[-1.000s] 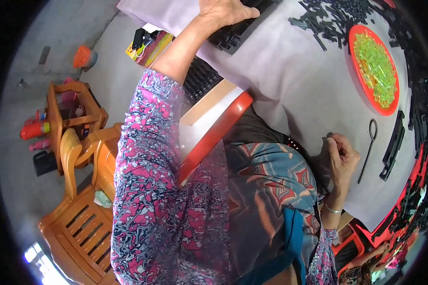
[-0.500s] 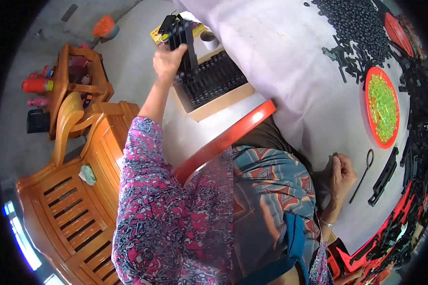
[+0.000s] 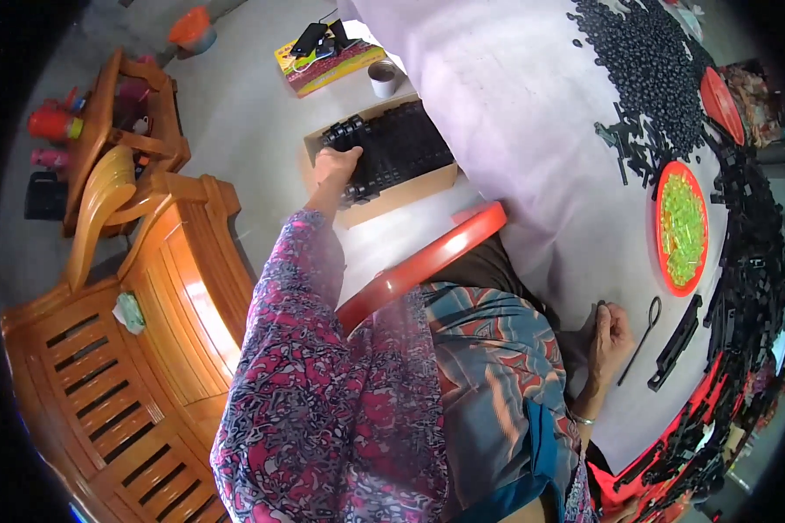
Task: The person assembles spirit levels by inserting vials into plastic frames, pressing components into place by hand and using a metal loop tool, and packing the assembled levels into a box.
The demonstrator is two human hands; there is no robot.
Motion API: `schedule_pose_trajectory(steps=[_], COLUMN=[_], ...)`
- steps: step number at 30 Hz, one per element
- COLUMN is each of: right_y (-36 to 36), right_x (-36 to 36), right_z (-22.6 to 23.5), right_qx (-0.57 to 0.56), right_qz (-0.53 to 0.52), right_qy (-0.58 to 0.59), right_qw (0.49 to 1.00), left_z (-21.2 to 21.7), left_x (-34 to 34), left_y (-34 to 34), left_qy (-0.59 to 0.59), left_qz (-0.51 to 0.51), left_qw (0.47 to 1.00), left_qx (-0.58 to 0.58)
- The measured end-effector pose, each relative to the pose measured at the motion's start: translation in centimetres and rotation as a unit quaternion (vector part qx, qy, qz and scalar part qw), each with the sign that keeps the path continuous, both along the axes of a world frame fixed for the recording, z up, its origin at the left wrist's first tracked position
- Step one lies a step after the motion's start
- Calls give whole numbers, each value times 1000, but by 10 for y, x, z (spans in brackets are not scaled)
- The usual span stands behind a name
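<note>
My left hand [image 3: 333, 167] is closed round a bundle of long black plastic parts [image 3: 347, 138], at the left side of an open cardboard box [image 3: 401, 200]. Similar black parts [image 3: 410, 144] lie in rows across the rest of the box. Over on the pale cloth, my right hand [image 3: 615, 336] rests with curled fingers; a small dark bit shows at its fingertips, too small to name. Just right of that hand lie a thin metal tool with a looped end [image 3: 641, 340] and a single long black plastic part [image 3: 675, 343].
A red plate of yellow-green pieces [image 3: 682, 228] stands on the cloth, below a heap of small black pieces [image 3: 641, 70]. More black parts [image 3: 750, 235] crowd the right edge. Past the box are a cup [image 3: 382, 78] and a yellow-red carton [image 3: 336, 68]. A wooden bench [image 3: 139, 349] is at left.
My left hand has lowered the bundle of black parts from above the box's far left corner down into the box. My right hand keeps its curled pose on the cloth.
</note>
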State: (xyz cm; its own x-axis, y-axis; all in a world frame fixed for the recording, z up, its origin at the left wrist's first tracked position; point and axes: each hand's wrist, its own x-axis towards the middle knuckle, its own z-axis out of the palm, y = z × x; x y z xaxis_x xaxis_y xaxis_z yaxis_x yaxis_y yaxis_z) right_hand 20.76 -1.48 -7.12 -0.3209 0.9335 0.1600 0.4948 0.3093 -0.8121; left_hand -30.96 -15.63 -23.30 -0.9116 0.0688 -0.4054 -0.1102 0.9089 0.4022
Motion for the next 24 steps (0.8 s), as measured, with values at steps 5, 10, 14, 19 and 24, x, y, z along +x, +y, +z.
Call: schedule_pose_trajectory(steps=[5, 10, 14, 19, 24], right_y=[-5, -9, -11, -14, -18], right_x=[-3, -8, -7, -11, -10], right_z=[3, 8, 8, 13, 22], right_qx=[-18, 2, -22, -26, -4], right_qz=[-1, -10, -24, -37, -46], right_qy=[-9, -21, -32, -52, -98], right_qw=[1000, 1000, 999, 998, 994], left_z=[-13, -31, -42, -56, -106], left_x=[-4, -8, -6, 1, -9], left_y=[19, 58, 95, 143, 167], left_qy=[-22, -62, -114, -92, -60], left_qz=[56, 43, 32, 15, -14], left_qw=[998, 997, 993, 995, 996], left_qx=[0, 16, 17, -18, 59])
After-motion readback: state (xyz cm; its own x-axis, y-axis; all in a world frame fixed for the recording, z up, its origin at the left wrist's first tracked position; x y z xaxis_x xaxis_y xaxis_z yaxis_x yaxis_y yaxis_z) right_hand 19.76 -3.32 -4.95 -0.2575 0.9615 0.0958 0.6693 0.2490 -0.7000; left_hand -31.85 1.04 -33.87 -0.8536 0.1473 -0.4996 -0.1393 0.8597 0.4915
